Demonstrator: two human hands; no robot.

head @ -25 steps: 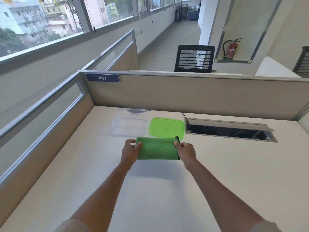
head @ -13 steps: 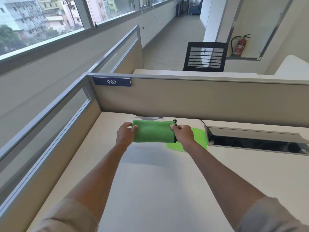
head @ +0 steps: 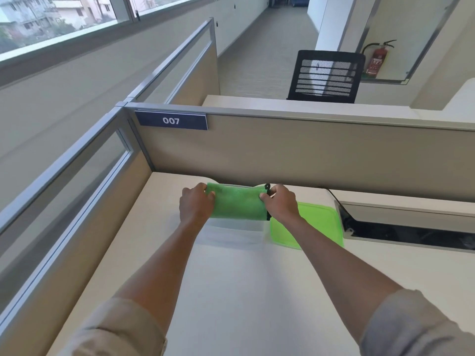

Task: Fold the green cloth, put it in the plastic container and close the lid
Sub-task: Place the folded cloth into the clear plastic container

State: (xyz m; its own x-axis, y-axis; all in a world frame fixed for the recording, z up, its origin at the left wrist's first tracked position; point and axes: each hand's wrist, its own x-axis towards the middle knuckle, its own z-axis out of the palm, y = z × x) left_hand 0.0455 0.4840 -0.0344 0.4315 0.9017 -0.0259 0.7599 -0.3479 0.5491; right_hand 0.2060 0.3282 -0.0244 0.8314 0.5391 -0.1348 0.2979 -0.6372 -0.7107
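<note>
The folded green cloth [head: 237, 204] is stretched between my two hands over the clear plastic container [head: 231, 231], whose near wall shows faintly below it. My left hand [head: 196, 205] pinches the cloth's left end and my right hand [head: 281, 204] pinches its right end, where a black loop sticks out. Most of the container is hidden behind the cloth and my hands. The green lid [head: 318, 227] lies flat on the desk just right of the container, partly covered by my right wrist.
A beige partition [head: 308, 155] with a "007" sign [head: 171, 121] runs just behind the container. Another partition with a glass strip [head: 84, 181] lines the desk's left side. An open cable tray [head: 411, 227] is sunk into the white desk [head: 244, 291] at right.
My hands have carried the folded cloth away from me, from the desk in front of the container and lid to above the container. The camera has tilted and shifted left.
</note>
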